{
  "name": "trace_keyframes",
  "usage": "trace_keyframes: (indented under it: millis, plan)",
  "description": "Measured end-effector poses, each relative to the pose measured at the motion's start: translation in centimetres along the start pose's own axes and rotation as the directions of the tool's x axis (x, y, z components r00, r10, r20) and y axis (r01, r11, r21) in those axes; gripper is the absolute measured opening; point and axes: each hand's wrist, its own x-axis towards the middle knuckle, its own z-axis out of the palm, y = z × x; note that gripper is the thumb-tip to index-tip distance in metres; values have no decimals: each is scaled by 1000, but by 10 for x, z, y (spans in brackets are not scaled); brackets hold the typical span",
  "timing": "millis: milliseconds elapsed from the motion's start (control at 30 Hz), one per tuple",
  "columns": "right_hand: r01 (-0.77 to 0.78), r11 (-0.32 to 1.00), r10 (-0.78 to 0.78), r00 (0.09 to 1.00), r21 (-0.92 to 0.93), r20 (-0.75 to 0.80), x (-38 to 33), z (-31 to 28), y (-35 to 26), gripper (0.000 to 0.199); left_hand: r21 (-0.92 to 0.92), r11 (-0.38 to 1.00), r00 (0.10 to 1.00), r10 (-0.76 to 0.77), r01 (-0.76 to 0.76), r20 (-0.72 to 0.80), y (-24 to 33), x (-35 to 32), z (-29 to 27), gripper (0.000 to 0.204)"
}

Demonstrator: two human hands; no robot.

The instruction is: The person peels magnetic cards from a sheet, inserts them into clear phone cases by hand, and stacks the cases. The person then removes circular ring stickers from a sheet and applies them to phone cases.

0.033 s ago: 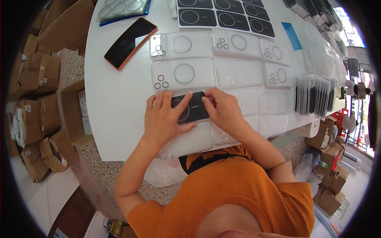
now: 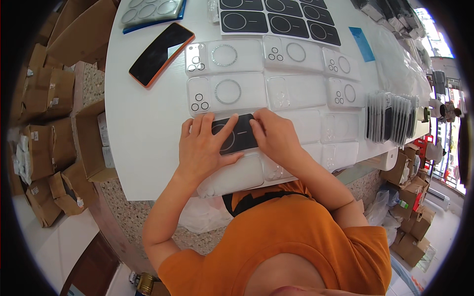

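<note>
Here, from largest to smallest:

Table: a white table [image 2: 143, 128] carries everything, with brown cardboard boxes [image 2: 44, 98] stacked on the floor to its left.

Clear cases: rows of transparent phone cases [image 2: 232, 91] lie flat side by side across the middle of the table, and more of them lie under and just below the hands.

Dark sheets: black ring-printed inserts [image 2: 276, 19] sit in a block at the far edge.

Upright stack: a row of packed cases [image 2: 392, 118] stands on edge at the right.

Phone: an orange-rimmed phone [image 2: 160, 53] lies screen up, tilted, at the upper left.

Left hand: the left hand [image 2: 205, 148] lies flat with its fingers spread, pressing down on the left half of the black insert.

Right hand: the right hand [image 2: 274, 133] has curled fingertips pinching or pressing the insert's right edge; which of the two cannot be told.

Black insert: the black insert [image 2: 237, 134] lies between the two hands, near the table's front edge, on a clear case. It is probably light, thin, bendy and easily creased or smudged, so it is best taken by its short edges or corners.
</note>
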Motion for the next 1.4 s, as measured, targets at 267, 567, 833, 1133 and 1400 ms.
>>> trace_keyframes:
  millis: [267,567,833,1133,1400]
  plan:
    - [78,957,-68,997,-278,45,-4,-20,8,17,43,998,997,43,-41,-60,0,-1,-2,77]
    - [-534,399,36,821,746,569,-15,-61,10,32,137,988,971,99,-70,-218,19,15,-34,77]
    - [-524,172,41,850,834,526,-23,-82,25,45,-961,264,743,-660,87,-114,48,19,-27,84]
    - [-396,329,89,917,857,389,-29,-113,55,40,-969,-205,763,-603,135,234,84,28,-15,71]
    - [-467,401,79,875,788,478,-30,-149,83,26,-968,-194,859,-456,161,235,108,42,-9,73]
